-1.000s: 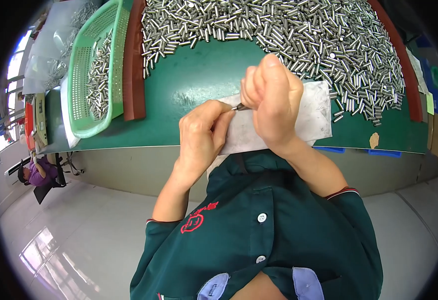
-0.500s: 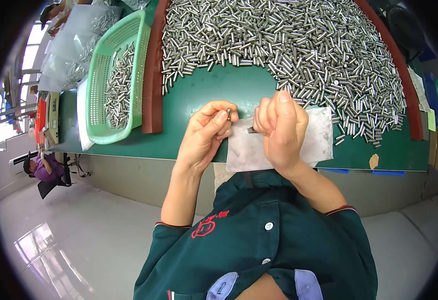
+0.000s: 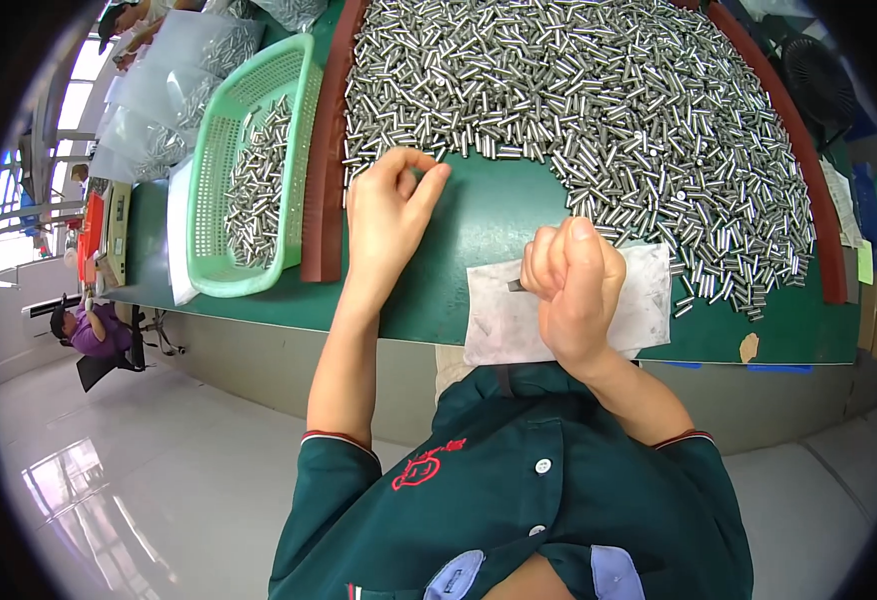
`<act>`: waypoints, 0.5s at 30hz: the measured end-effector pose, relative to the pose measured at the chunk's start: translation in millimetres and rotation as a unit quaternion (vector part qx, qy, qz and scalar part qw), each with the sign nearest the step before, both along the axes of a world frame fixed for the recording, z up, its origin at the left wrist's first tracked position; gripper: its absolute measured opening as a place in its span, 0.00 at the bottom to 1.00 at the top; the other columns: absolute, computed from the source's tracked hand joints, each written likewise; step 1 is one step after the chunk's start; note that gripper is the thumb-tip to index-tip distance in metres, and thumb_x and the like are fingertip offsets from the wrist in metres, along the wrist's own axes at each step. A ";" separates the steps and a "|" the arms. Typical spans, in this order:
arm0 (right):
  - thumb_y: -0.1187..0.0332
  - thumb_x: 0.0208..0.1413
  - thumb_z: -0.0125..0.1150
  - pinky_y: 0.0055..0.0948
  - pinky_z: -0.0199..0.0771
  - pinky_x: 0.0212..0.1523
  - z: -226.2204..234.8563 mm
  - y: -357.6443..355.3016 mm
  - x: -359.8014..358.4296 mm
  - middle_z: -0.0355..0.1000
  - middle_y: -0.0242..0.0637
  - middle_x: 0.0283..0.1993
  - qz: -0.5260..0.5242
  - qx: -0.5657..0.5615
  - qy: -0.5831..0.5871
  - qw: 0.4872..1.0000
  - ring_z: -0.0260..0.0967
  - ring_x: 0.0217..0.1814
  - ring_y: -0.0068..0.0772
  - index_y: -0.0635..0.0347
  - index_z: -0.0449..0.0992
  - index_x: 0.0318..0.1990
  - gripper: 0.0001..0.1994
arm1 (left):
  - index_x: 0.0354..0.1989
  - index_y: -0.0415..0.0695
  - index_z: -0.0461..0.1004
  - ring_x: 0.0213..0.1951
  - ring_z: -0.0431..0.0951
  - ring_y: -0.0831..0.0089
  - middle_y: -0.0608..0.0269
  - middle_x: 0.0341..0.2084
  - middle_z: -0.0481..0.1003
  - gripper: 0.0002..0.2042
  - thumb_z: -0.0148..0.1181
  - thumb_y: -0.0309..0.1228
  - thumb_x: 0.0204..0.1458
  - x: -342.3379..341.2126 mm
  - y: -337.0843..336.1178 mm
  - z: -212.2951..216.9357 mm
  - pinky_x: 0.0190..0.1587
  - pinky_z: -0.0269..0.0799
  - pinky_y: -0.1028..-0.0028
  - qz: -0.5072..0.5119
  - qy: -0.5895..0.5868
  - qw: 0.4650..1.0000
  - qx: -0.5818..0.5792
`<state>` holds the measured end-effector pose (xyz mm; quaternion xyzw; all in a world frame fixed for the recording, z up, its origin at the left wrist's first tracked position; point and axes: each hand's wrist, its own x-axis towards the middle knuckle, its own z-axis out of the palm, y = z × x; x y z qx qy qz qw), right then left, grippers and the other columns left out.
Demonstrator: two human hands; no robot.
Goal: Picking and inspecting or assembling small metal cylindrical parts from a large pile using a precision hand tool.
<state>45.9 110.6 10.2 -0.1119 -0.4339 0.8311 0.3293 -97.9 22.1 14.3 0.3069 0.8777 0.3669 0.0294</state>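
Observation:
My left hand (image 3: 389,205) is at the near-left edge of a big heap of short silvery metal pins (image 3: 579,90). Its thumb and forefinger come together in a pinch by the outermost pins; whether a pin is between them is hidden. Over a smudged white cloth (image 3: 499,335), my right hand (image 3: 576,295) is closed in a fist. A short dark metal end (image 3: 517,286) sticks out of the fist on its left side; the rest of that object is covered by the fingers.
Dark red rails (image 3: 326,200) flank the heap on the green table (image 3: 459,215). Left of it stands a green plastic basket (image 3: 304,110) with more pins, then clear bags (image 3: 174,70) and a scale (image 3: 114,235). A person in purple (image 3: 101,332) sits far left; a fan (image 3: 817,80) is at right.
My left hand has moved forward and left, away from my right hand, to the heap's edge. The pin it held upright no longer shows. My right fist stays over the cloth.

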 end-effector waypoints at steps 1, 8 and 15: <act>0.67 0.58 0.32 0.19 0.41 0.13 0.8 -0.1 0.3 0.46 0.27 0.10 0.001 -0.003 -0.003 1.000 0.37 0.12 0.16 0.55 0.50 0.13 0.18 | 0.22 0.40 0.70 0.09 0.58 0.74 0.65 0.05 0.58 0.07 0.60 0.30 0.37 -2.3 7.2 1.6 0.16 0.54 0.72 0.018 0.081 0.995 -0.046; 0.67 0.58 0.32 0.19 0.41 0.13 -1.1 0.9 0.4 0.46 0.27 0.11 0.002 -0.002 0.000 1.000 0.37 0.12 0.16 0.55 0.50 0.14 0.18 | 0.21 0.40 0.71 0.10 0.63 0.68 0.60 0.07 0.63 0.05 0.59 0.27 0.39 -8.3 14.0 -13.3 0.16 0.58 0.70 -0.020 0.105 0.992 -0.060; 0.66 0.58 0.33 0.19 0.41 0.13 -3.0 1.9 0.7 0.46 0.27 0.11 0.006 -0.004 -0.003 1.000 0.37 0.12 0.16 0.55 0.50 0.14 0.18 | 0.32 0.41 0.67 0.19 0.56 0.87 0.65 0.25 0.68 0.04 0.51 0.27 0.50 -9.7 3.7 -12.4 0.22 0.53 0.86 -0.113 -0.452 0.835 0.293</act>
